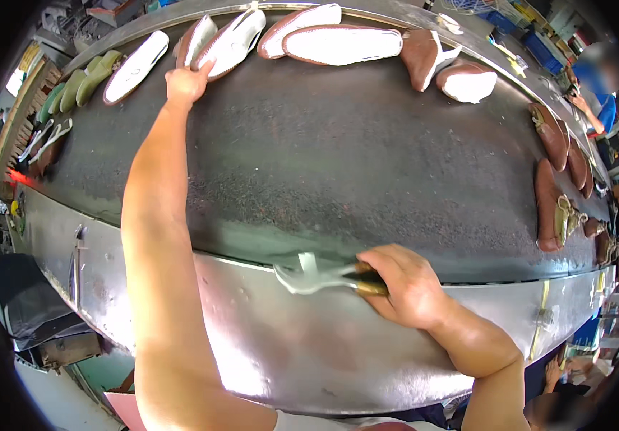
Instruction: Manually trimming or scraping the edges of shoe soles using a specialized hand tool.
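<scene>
Left of our left hand (186, 86) we saw a slim metal tool (76, 269); right of our right hand (413, 287), a yellow strip (540, 320) and, farther off, blue bins (543, 52) and a blue-clad person (604, 111).

can't follow every finger of the left hand (186, 86), bunched at the near end of a white-soled shoe (234, 47); can't tell a grip from a touch. can't see most of the handles of the pincers (316, 282) (blurred a little at the metal end), buried in the right hand (406, 287). can see only part of the brown shoe (196, 43), overlapped by the white-soled one. lose both arms (158, 215) at the lower edge. can't name the scraps (266, 197) on the belt (395, 158), too small to tell. can't make out the heads of the upper co-worker (606, 111) and lower co-worker (553, 375), both blurred.
</scene>
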Tool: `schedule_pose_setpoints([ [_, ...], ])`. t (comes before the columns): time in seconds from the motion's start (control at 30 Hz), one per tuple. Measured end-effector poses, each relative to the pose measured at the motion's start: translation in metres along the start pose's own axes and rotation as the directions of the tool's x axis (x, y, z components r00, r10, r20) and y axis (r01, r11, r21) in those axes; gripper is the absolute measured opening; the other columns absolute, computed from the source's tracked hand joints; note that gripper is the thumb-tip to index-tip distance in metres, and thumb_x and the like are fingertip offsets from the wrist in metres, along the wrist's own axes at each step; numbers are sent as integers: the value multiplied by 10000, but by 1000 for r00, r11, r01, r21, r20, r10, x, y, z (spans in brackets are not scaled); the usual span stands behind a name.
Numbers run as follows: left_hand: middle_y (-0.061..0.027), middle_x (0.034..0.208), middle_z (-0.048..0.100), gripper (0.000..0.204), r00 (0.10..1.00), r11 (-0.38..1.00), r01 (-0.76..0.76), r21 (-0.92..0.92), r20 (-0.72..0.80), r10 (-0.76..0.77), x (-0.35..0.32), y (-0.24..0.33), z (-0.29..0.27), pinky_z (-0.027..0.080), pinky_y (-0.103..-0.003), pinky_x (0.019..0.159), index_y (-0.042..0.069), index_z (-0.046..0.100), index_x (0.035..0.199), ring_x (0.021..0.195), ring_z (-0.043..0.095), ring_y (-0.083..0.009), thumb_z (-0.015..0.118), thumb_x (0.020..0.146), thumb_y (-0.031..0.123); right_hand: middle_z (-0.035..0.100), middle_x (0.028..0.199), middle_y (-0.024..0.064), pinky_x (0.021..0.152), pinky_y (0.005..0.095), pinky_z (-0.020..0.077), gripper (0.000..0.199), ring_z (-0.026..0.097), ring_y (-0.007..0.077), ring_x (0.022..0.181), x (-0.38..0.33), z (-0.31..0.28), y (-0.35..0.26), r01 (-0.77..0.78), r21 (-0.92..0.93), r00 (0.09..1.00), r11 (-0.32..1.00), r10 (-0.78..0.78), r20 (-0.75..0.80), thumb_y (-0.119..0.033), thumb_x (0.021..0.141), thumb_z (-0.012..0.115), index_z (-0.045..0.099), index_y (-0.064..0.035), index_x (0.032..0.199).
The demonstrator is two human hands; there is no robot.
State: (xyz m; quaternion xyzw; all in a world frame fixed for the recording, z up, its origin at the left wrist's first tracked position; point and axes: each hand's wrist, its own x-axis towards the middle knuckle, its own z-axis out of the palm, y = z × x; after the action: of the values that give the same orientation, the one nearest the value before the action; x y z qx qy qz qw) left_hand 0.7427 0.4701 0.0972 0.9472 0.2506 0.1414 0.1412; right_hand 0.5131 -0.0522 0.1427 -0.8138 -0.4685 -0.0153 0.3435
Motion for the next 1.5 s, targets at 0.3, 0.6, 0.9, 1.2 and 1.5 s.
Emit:
schedule_pose_setpoints([
  [0.3, -286, 735, 662, 728, 943, 968, -216, 125, -232, 241, -278, 6, -128, 519, -484, 719, -125, 683, 801, 703, 654, -424, 669, 862, 601, 628, 1089, 170, 897, 442, 496, 413, 616, 359, 1035, -15, 11, -5, 7, -114, 989, 993, -23, -143, -245, 868, 714, 579, -6, 1176],
  [0.6, -384, 1179, 580, 515, 971, 971, -233, -49, -57, 231, -547, 14, -230, 470, -497, 951, -80, 690, 913, 1097, 580, -493, 817, 786, 403, 650, 1094, 157, 869, 461, 496, 405, 622, 368, 983, -176, -14, -108, 61, -134, 961, 989, -95, -259, -181, 824, 750, 588, -33, 1164],
  [0.9, -293, 1397, 539, 915, 888, 937, -322, 136, 387, 249, -423, 132, -171, 422, -422, 1091, -94, 467, 1404, 1311, 522, -409, 707, 823, 570, 660, 928, 149, 765, 353, 529, 386, 663, 265, 809, -470, 51, -202, -677, 404, 673, 615, 740, 2, -167, 858, 758, 606, 0, 1170],
  [1.2, -131, 1295, 631, 667, 819, 667, 116, -736, 451, 355, -522, 147, -192, 505, -330, 963, -4, 463, 1453, 1152, 607, -199, 722, 931, 321, 679, 884, 68, 754, 311, 522, 325, 650, 147, 804, -505, 48, -244, -661, 566, 605, 493, 796, 13, -191, 926, 687, 599, 18, 1158],
  [1.5, -82, 1302, 582, 773, 845, 271, 125, -954, 246, 476, -815, 112, -123, 416, -317, 1038, 90, 287, 1566, 1194, 544, -165, 706, 916, 72, 701, 917, 90, 801, 296, 523, 270, 672, 154, 842, -453, 5, -275, -628, 566, 759, 535, 580, 294, -156, 986, 595, 595, -10, 1213],
])
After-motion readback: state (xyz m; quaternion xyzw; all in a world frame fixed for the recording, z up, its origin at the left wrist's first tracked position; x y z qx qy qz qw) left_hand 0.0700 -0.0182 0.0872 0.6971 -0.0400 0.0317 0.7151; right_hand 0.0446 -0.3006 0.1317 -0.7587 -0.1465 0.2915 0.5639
